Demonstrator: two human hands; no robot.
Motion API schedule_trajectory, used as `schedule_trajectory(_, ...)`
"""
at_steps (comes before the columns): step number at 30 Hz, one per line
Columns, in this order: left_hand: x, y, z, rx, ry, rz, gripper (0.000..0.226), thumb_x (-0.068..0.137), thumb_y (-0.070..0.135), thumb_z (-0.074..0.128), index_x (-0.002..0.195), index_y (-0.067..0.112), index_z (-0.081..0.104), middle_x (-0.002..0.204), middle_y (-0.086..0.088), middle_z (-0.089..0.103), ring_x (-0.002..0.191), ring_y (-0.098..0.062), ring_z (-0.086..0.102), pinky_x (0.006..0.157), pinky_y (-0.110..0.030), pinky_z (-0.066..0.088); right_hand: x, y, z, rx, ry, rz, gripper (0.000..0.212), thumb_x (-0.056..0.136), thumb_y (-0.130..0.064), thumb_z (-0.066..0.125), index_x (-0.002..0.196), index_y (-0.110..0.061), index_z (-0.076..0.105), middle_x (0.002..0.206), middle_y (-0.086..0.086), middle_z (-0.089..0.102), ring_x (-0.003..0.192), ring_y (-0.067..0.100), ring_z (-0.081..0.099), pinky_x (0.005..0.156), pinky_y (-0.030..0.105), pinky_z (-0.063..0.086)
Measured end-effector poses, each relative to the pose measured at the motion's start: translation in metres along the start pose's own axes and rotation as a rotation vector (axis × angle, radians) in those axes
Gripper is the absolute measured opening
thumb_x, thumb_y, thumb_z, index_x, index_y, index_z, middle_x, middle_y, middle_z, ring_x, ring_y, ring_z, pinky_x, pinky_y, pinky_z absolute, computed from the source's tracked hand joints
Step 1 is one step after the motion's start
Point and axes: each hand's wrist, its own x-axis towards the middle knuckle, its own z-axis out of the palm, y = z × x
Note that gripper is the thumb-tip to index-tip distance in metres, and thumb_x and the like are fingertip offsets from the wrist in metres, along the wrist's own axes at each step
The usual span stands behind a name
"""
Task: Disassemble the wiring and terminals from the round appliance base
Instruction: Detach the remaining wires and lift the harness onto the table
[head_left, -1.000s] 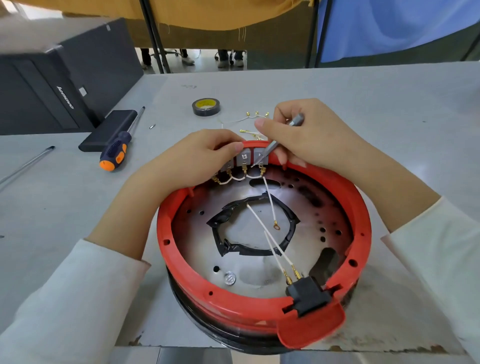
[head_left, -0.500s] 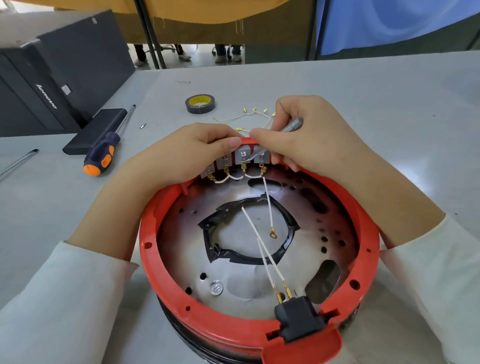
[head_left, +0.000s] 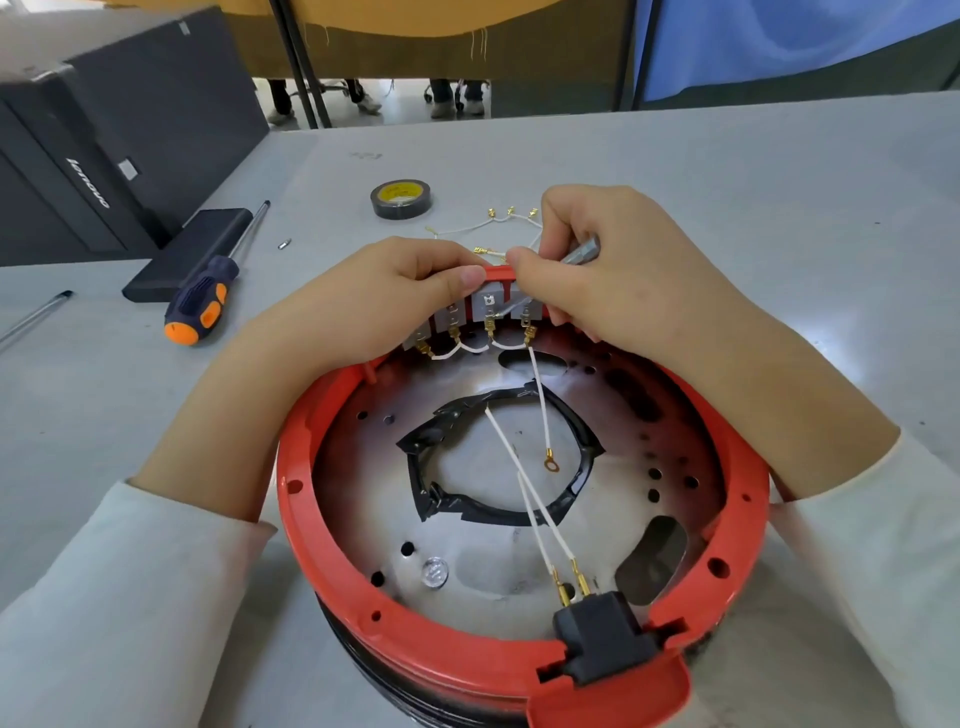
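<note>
Sitting mid-table, red round base (head_left: 332, 545): rigid, heavy-looking. Thin white wires (head_left: 535, 525) limp, fragile; pull by brass terminals. Far rim: left hand (head_left: 363, 306) pinches terminal strip (head_left: 480, 317); right hand (head_left: 613, 275) grips metal tool (head_left: 582, 252).

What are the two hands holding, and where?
The right hand grips a thin metal tool by its handle end. The left hand holds the far rim of the red base, beside the terminals.
</note>
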Motion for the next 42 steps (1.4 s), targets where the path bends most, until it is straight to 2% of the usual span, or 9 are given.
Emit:
schedule_trajectory(2,0.001,0.000,0.000,0.002,0.002,-0.002,0.022,0.096,0.039,0.047,0.109,0.038,0.065,0.106,0.007,0.069,0.105,-0.015,0.060,0.098,-0.031,0.043,0.004,0.001,0.000,0.056,-0.001,0.034,0.028,0.087,-0.025,0.061,0.064,-0.019,0.045,0.049,-0.004,0.056,0.035,0.001,0.048,0.043,0.017,0.037)
schedule_trajectory(5,0.001,0.000,0.000,0.000,-0.005,0.001,0.024,0.096,0.038,0.046,0.111,0.035,0.065,0.104,0.004,0.069,0.103,-0.017,0.061,0.098,-0.038,0.044,0.011,0.003,-0.001,0.124,-0.022,0.098,0.026,0.085,-0.021,0.060,0.064,-0.019,0.044,0.042,-0.001,0.055,0.029,0.005,0.041,0.037,0.018,0.034)
schedule_trajectory(11,0.000,0.001,0.000,0.015,-0.009,0.015,0.024,0.097,0.036,0.045,0.111,0.035,0.064,0.101,0.009,0.069,0.099,-0.011,0.062,0.097,-0.034,0.045,0.021,-0.004,-0.007,0.172,-0.176,0.154,0.018,0.084,-0.011,0.055,0.070,-0.014,0.044,0.040,0.001,0.055,0.027,0.013,0.038,0.034,0.017,0.033)
schedule_trajectory(19,0.001,0.000,0.000,0.037,0.000,0.024,0.023,0.096,0.038,0.046,0.111,0.039,0.063,0.102,0.016,0.068,0.098,-0.002,0.059,0.087,-0.013,0.039,0.026,-0.002,-0.003,0.221,-0.156,0.205,0.015,0.079,-0.008,0.053,0.068,-0.014,0.043,0.038,0.000,0.052,0.025,0.013,0.035,0.034,0.014,0.030)
schedule_trajectory(23,0.001,0.000,0.001,0.064,0.003,0.022,0.025,0.097,0.039,0.046,0.115,0.037,0.062,0.105,0.016,0.067,0.100,-0.002,0.058,0.086,-0.011,0.038,0.033,-0.003,-0.003,0.204,-0.184,0.258,0.017,0.077,-0.009,0.053,0.066,-0.015,0.042,0.036,-0.001,0.048,0.025,0.012,0.033,0.033,0.012,0.023)
schedule_trajectory(28,0.001,0.002,0.001,0.049,0.012,0.024,0.022,0.096,0.038,0.046,0.111,0.039,0.063,0.104,0.019,0.066,0.096,0.005,0.057,0.079,0.000,0.035,0.035,-0.004,-0.001,0.217,-0.165,0.251,0.022,0.077,-0.008,0.055,0.061,-0.015,0.041,0.036,0.000,0.046,0.025,0.012,0.033,0.032,0.012,0.023)
schedule_trajectory(33,0.000,0.001,0.000,0.043,0.000,0.024,0.025,0.096,0.038,0.045,0.114,0.038,0.062,0.108,0.011,0.068,0.105,-0.009,0.059,0.095,-0.023,0.042,0.022,-0.005,-0.006,0.220,-0.144,0.144,0.017,0.081,-0.011,0.056,0.068,-0.015,0.046,0.037,0.000,0.051,0.026,0.012,0.036,0.033,0.015,0.030)
schedule_trajectory(37,0.000,0.001,0.000,0.042,0.003,0.032,0.024,0.097,0.038,0.045,0.114,0.038,0.063,0.107,0.016,0.067,0.103,-0.004,0.059,0.094,-0.018,0.039,0.012,-0.002,-0.007,0.282,-0.064,0.119,0.020,0.082,-0.013,0.057,0.067,-0.017,0.045,0.038,0.000,0.052,0.028,0.013,0.037,0.035,0.014,0.030)
schedule_trajectory(42,-0.001,0.002,0.000,0.032,-0.001,0.030,0.025,0.097,0.038,0.045,0.114,0.038,0.062,0.107,0.018,0.067,0.103,-0.001,0.059,0.095,-0.019,0.041,0.007,0.003,0.000,0.251,0.021,0.126,0.022,0.082,-0.015,0.058,0.065,-0.018,0.044,0.038,-0.001,0.053,0.031,0.016,0.040,0.036,0.017,0.034)
